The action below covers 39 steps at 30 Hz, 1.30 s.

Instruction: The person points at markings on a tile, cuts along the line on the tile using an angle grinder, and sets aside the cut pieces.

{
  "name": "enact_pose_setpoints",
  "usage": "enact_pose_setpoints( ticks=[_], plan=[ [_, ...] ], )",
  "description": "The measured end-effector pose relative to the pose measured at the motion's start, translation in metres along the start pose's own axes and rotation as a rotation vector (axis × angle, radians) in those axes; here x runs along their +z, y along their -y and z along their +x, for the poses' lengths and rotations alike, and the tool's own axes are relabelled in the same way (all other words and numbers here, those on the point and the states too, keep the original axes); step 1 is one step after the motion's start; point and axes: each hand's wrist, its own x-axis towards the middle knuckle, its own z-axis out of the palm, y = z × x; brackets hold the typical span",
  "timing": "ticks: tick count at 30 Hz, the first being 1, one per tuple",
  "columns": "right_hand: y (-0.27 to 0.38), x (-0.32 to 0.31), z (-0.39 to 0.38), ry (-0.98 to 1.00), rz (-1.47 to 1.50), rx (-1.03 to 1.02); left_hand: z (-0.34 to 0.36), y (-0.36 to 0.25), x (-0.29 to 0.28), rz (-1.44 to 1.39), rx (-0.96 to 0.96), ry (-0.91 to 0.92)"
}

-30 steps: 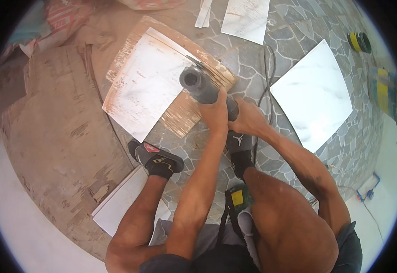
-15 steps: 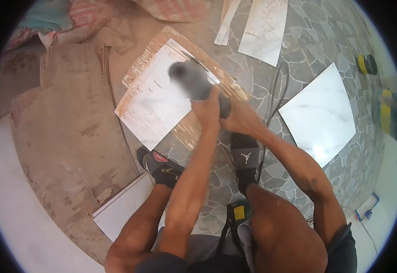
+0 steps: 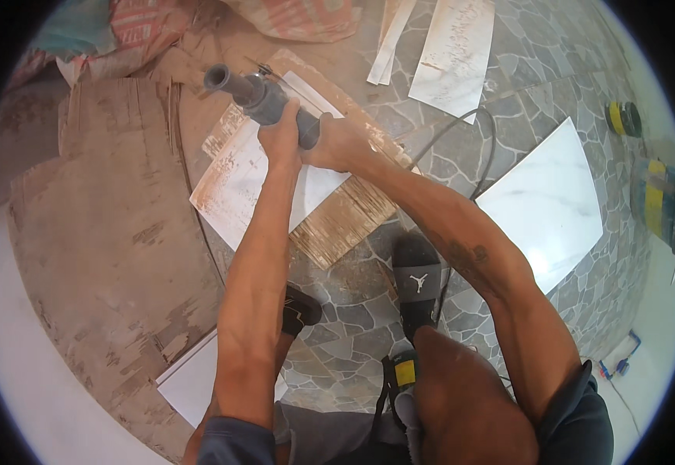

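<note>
Both my hands are closed around the body of a dark grey angle grinder (image 3: 271, 105), held over a white marbled tile (image 3: 233, 194). My left hand (image 3: 279, 139) grips it near the middle, and my right hand (image 3: 337, 145) wraps its rear end. A wide dark tube end points to the far left; a thin disc seems to show edge-on beside it. Whether the disc touches the tile is hidden. Reddish dust streaks the tile's left part. Beneath it lies a worn wooden board (image 3: 345, 225).
A power cord (image 3: 492, 147) loops right of the board. Another white tile (image 3: 546, 201) lies on the stone-patterned floor, with cut tile strips (image 3: 453, 58) beyond. Brown plywood (image 3: 113, 232) covers the left. Sacks (image 3: 151, 35) lie at the back. My sandalled foot (image 3: 416, 279) stands near the board.
Both hands have carried the grinder away from me and to the left, toward the tile's far edge. My left foot has shifted right, off the tile's near corner.
</note>
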Motion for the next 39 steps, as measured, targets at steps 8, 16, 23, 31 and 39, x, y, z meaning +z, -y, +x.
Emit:
enact_pose_setpoints(
  ticks=[8,16,23,31,39],
  plan=[
    [0.005,0.001,0.005,0.022,-0.002,0.044,0.012,0.0,-0.001,0.04,-0.045,-0.013],
    [0.009,-0.001,0.004,0.061,-0.039,0.082,0.01,-0.002,-0.004,0.061,-0.087,-0.007],
    [0.014,-0.004,0.002,0.068,-0.012,0.094,0.012,-0.002,-0.004,0.042,-0.097,-0.012],
    [0.012,-0.003,0.003,0.064,-0.025,0.083,0.009,-0.008,-0.001,0.108,-0.122,-0.048],
    [0.01,-0.002,0.004,0.088,-0.04,0.09,0.005,-0.012,0.0,0.096,-0.175,-0.027]
  ],
)
